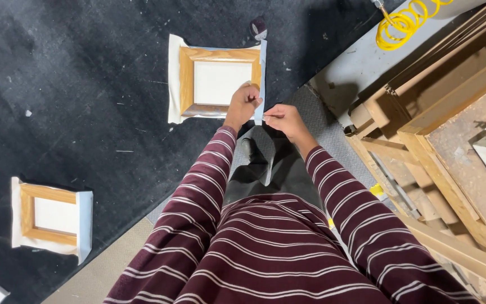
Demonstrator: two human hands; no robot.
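Observation:
A small wooden stretcher frame (pixel 216 56) lies face down on white canvas cloth (pixel 173 84) on the black table top. My left hand (pixel 243 102) is closed at the frame's near right corner, pressing on the wood and the cloth. My right hand (pixel 283 117) pinches the near end of the canvas flap (pixel 262 79) that runs along the frame's right side. Both sleeves are maroon with white stripes.
A second frame on canvas (pixel 52 217) lies at the near left. A dark tape roll (pixel 258 26) sits beyond the first frame. A yellow coiled air hose (pixel 403 22) hangs at the upper right. Stacked wooden bars and a wooden bench (pixel 451 129) fill the right side.

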